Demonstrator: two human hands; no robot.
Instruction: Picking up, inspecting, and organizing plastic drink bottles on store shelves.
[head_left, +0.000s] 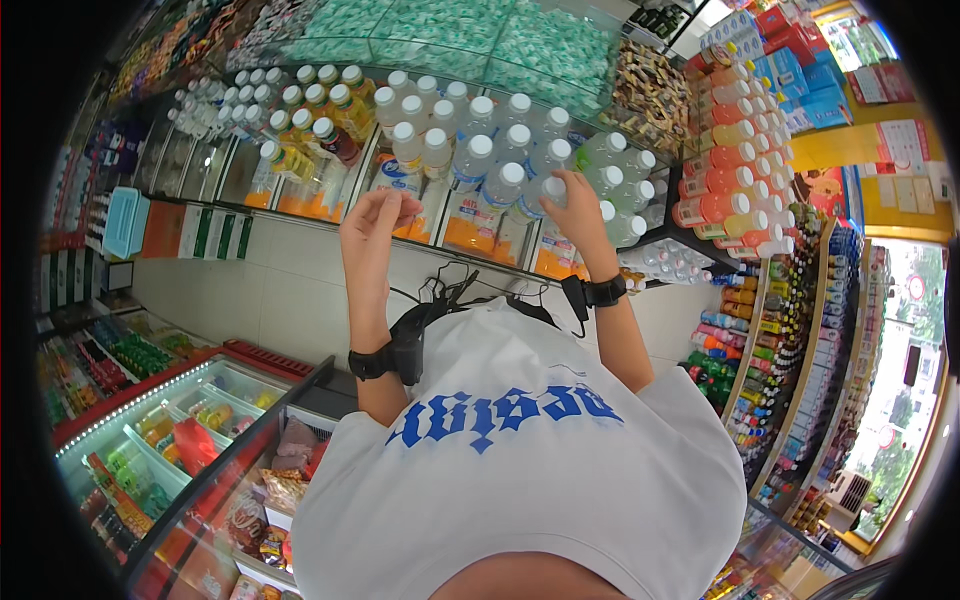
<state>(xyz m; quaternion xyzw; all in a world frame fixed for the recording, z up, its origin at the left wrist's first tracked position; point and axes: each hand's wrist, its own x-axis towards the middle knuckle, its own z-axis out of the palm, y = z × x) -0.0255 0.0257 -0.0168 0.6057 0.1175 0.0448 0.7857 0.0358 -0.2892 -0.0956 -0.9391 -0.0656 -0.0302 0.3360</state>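
My right hand (581, 217) is around the upper part of a clear plastic bottle (531, 205) with a white cap, in the front row on the display counter. Beside it stand more white-capped bottles, among them one with a blue label (499, 189). Green-labelled bottles (604, 182) are just to the right of that hand. My left hand (373, 219) hovers at the counter's front edge with loosely curled fingers and nothing visible in it. Closest to it are a cloudy white-capped bottle (406, 148) and yellow drink bottles (291, 160).
Bins of green-wrapped pieces (450, 34) run behind the bottles. Orange-pink drink bottles (720, 180) are stacked at the right, near shelves of drinks (772, 330). A glass-sided freezer (172, 420) stands at lower left. Black cables (450, 285) hang between my arms.
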